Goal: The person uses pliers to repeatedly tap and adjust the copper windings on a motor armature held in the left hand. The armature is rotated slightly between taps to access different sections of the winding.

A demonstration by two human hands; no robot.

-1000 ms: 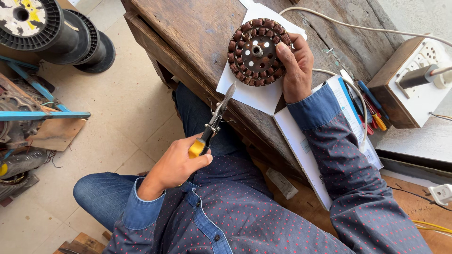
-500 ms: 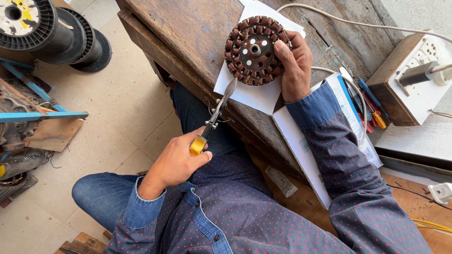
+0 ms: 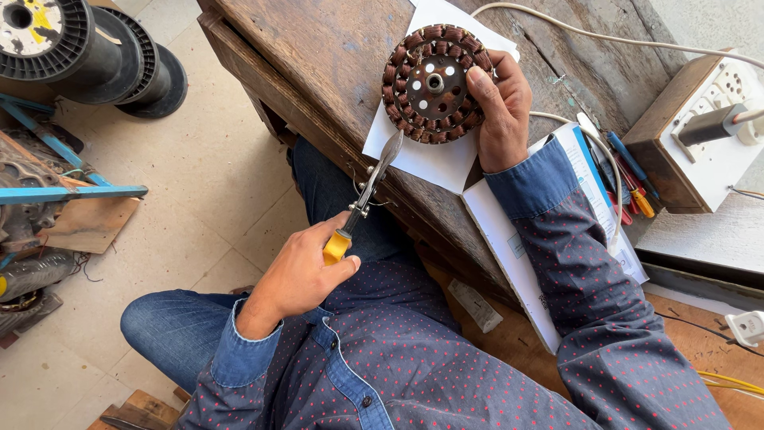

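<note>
In the head view, the right hand (image 3: 500, 107) grips the rim of a round wound stator (image 3: 434, 83), thumb laid on its face, holding it flat on a white sheet (image 3: 430, 159) on the wooden bench (image 3: 318, 64). The left hand (image 3: 302, 275) is clenched around the yellow handles of pliers (image 3: 364, 197), whose tip points up to just beside the stator's lower edge. Black spools (image 3: 87, 52) stand on the floor.
</note>
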